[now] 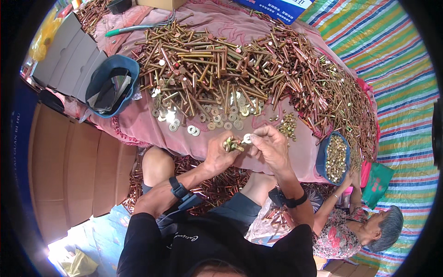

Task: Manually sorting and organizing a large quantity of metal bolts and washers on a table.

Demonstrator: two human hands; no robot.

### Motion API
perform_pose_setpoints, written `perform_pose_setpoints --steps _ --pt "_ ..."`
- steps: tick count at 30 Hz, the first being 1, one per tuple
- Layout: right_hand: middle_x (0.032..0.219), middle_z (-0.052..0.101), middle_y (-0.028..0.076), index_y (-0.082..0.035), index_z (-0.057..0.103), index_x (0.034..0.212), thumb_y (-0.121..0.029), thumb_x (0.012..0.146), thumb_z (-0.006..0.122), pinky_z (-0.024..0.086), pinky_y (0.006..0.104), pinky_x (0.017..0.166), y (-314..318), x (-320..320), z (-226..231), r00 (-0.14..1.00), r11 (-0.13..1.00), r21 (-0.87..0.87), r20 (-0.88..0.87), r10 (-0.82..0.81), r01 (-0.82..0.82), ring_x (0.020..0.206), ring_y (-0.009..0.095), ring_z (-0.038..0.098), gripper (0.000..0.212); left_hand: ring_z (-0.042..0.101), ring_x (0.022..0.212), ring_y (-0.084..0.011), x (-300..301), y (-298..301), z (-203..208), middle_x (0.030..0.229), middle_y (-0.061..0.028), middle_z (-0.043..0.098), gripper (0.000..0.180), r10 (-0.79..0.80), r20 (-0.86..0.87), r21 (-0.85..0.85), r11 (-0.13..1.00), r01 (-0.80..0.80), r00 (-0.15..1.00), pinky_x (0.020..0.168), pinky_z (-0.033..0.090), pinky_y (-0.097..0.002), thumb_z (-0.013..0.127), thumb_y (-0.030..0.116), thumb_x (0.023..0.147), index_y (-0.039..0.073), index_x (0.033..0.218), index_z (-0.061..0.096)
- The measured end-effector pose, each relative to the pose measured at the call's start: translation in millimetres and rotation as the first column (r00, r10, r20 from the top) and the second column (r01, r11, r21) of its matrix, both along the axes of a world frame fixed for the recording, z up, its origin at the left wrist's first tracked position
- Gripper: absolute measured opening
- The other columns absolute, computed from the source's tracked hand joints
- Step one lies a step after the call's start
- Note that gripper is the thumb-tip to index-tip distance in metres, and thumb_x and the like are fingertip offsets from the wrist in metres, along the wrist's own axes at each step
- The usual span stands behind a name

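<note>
My left hand [220, 151] is closed around a small bunch of brassy bolts [232, 144], their ends poking out toward my right. My right hand [271, 147] pinches a pale washer [245, 138] between thumb and fingertip, just beside those bolts; whether they touch, I can't tell. Both hands are over the near edge of the pink cloth [177, 142]. Beyond them lie loose washers [216, 118], and behind those a broad heap of bolts [207, 64]. Small brassy nuts [288, 127] are scattered past my right hand, with more in a blue tub [320, 157] farther right, near another person [339, 235]
</note>
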State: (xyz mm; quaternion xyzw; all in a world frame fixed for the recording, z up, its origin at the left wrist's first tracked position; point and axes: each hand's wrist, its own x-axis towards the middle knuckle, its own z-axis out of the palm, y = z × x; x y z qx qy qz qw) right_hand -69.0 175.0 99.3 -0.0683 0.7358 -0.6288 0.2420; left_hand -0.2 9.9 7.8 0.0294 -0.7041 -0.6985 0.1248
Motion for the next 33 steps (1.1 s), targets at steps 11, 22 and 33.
perform_pose_setpoints --steps 11,22,33 --pt "0.093 0.074 0.016 0.008 0.063 0.118 -0.025 0.093 0.073 0.051 0.0304 0.055 27 -164 -71 0.833 0.833 0.288 -0.453 -0.317 0.473 0.067 0.017 0.068 0.043 0.06 0.076 -0.0119 0 1 -3 0.083 -0.0094 0.068 0.016 -0.031 -0.01 0.134 0.991 0.032 0.999 0.069 0.051 -0.0304 0.071 0.0 0.082 0.0 0.096 0.064" --pt "0.069 0.056 -0.001 -0.005 0.064 0.088 -0.022 0.092 0.081 0.032 0.0213 0.041 20 -162 -59 0.923 0.92 0.072 -0.012 -0.385 0.385 0.049 0.007 0.048 0.024 0.063 0.075 -0.0135 0 4 -12 0.084 -0.0101 0.07 0.016 -0.022 -0.058 0.218 0.975 0.034 0.998 0.068 0.051 -0.0312 0.071 0.0 0.082 0.001 0.096 0.065" --pt "0.101 0.073 0.014 -0.001 0.062 0.116 -0.005 0.096 0.072 0.059 0.0287 0.067 20 -56 -25 0.969 0.925 -0.289 0.034 -0.246 0.245 0.082 0.021 0.074 0.023 0.056 0.073 -0.0095 2 -5 4 0.079 -0.0071 0.065 0.014 -0.036 0.076 0.12 0.992 0.027 0.996 0.066 0.049 -0.0293 0.068 0.001 0.082 0.0 0.096 0.064"
